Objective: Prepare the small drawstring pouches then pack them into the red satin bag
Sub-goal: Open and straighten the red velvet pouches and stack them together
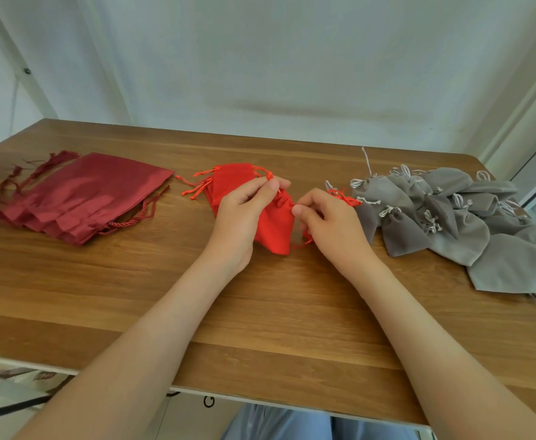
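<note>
Right of the red satin bag [89,195], over mid tabletop [133,296], one small red pouch [276,230] is held up by both hands — left grip [244,214] pinched on its cord, right grip [333,223] pinched on the neck edge opposite. Soft, light, limp cloth, probably; take it by neck or cords, not body. Grey pouches [450,211] lie farther right.

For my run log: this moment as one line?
held: small red velvet drawstring pouch | left hand: pinches its top | right hand: pinches its top | dark red satin bags: left | grey pouches: piled right
</note>
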A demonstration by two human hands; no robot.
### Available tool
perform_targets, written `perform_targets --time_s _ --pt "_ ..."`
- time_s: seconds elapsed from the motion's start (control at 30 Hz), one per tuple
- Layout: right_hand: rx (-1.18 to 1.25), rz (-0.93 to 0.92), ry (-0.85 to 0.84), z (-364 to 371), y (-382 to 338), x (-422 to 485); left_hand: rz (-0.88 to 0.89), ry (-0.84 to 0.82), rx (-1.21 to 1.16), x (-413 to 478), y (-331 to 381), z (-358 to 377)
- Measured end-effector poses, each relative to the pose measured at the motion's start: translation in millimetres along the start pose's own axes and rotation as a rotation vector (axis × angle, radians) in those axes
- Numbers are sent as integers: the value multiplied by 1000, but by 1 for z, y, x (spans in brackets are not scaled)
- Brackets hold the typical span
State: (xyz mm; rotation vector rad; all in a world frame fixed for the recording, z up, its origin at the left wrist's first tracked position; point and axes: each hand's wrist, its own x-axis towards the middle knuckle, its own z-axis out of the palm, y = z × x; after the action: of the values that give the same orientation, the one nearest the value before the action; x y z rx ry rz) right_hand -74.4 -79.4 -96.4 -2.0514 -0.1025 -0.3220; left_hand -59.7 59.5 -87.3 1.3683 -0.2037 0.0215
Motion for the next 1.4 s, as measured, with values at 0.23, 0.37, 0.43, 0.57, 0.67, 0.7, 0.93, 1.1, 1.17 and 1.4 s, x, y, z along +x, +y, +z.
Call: perform_targets --time_s 0.23,0.37,0.43,0.57,0.67,0.7,0.93,1.1,1.17,1.4 --pt "167 63 -53 -10 -4 1 -81 -87 -133 3 5 -2" --pt "584 258 -67 -15 -8 3 38 -66 181 2 -4 -2" --pt "762 346 -98 -17 -9 3 101 -73 323 2 -7 -3" --pt "961 393 -148 -21 -12 2 150 -66 503 3 -13 -2" --pt "885 317 -168 -17 -9 0 174 -45 607 3 -16 -2" --pt "836 286 -173 -15 -8 -1 175 -41 626 2 -16 -2" --pt "579 53 -173 -4 -6 -4 169 8 692 5 -19 -3" --pt "443 -10 -120 -1 -5 -4 146 89 548 1 -15 -1" --pt "386 -31 -86 -1 -5 -3 129 97 505 1 -14 0" --pt "161 -119 -22 3 -5 -3 185 43 598 -2 -13 1"
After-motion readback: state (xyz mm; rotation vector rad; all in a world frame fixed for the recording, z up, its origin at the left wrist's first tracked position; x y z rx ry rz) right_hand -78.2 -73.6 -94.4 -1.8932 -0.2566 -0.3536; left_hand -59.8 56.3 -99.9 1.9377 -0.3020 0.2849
